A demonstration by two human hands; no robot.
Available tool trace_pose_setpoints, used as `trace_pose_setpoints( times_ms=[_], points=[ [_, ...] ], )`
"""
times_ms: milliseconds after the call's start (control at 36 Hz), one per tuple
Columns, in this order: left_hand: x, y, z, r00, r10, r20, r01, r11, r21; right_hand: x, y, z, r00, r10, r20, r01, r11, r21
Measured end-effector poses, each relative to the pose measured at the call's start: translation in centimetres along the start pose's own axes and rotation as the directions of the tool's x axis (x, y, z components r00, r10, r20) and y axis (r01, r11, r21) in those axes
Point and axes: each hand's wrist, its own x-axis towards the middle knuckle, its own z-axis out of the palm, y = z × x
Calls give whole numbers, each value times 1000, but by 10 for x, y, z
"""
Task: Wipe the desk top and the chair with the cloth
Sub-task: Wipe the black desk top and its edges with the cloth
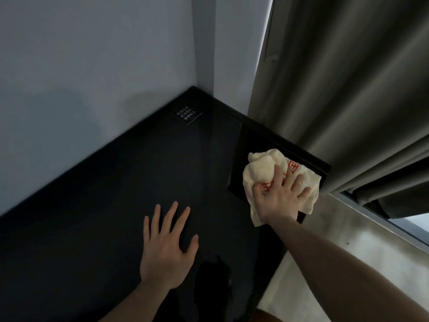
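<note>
The black desk top (116, 182) fills the middle and left of the view and runs into the wall corner. A crumpled cream cloth with red print (262, 168) lies near the desk's right edge. My right hand (278, 198) presses flat on the cloth, fingers spread over it, on a glossier black panel (246, 149) of the desk. My left hand (167, 247) rests flat on the desk, fingers apart, holding nothing. The chair is not in view.
A small black label with white text (187, 115) sits near the desk's back corner. A grey-brown curtain (348, 89) hangs just right of the desk, almost touching the cloth. A pale sill or ledge (348, 233) runs below the window at the right.
</note>
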Motion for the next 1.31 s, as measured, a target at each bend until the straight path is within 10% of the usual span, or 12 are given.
trace_pose_setpoints(
  times_ms=[528,917,1306],
  points=[
    [2,-3,2,1000,-6,19,6,1000,-15,88,-21,1,998,23,-52,-21,999,27],
    [-5,-4,-2,1000,19,-16,-19,1000,-7,-78,-36,14,998,-57,21,56,998,19],
    [-74,-58,-43,991,100,92,-23,789,-614,-282,-50,33,987,-155,41,152,987,59]
  ],
)
